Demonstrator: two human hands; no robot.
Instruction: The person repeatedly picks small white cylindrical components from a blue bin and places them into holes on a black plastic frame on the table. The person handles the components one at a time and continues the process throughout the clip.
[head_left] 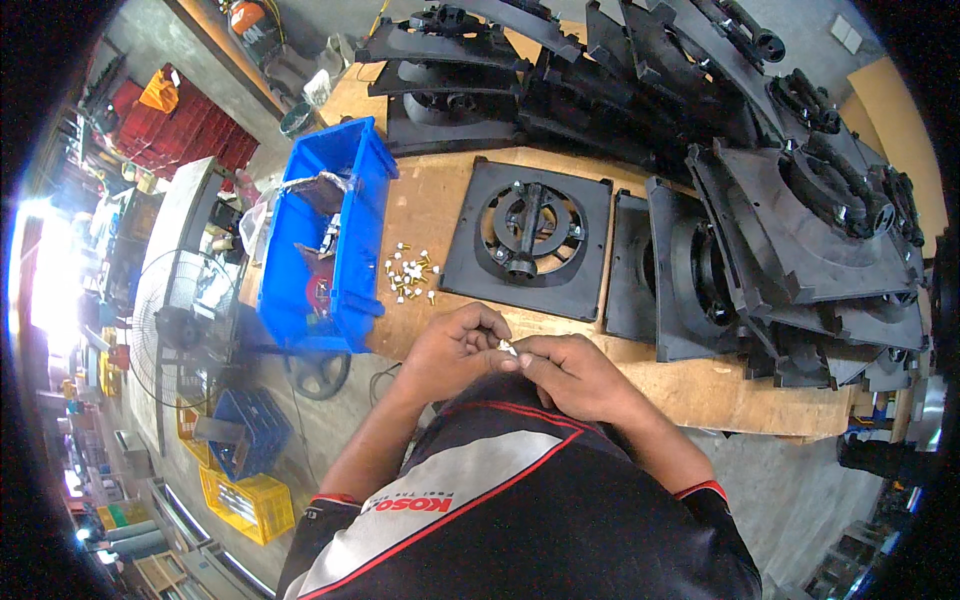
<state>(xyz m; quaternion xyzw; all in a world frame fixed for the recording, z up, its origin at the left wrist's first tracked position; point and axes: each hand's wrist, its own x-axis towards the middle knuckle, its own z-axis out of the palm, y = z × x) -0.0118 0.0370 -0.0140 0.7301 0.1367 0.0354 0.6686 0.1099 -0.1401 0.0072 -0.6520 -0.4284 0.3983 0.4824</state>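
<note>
Close to my body, at the table's front edge, my two hands meet over a small white-and-brass fitting (507, 347). My left hand (452, 347) has its fingers curled, with the thumb against the piece. From the other side my right hand (572, 376) pinches it between thumb and fingers. Just beyond lies a black square plate (470, 265) with a ring-shaped burner-like part and a bar across its round opening. Left of this plate, several loose white-and-brass fittings (411, 272) are scattered on the wooden tabletop (425, 190).
A blue bin (374, 200) holding small parts and torn cardboard stands at the table's left. Black plates (800, 240) are stacked at the right, with more (450, 110) along the back. A floor fan (178, 325) and a yellow crate (250, 505) are on the left.
</note>
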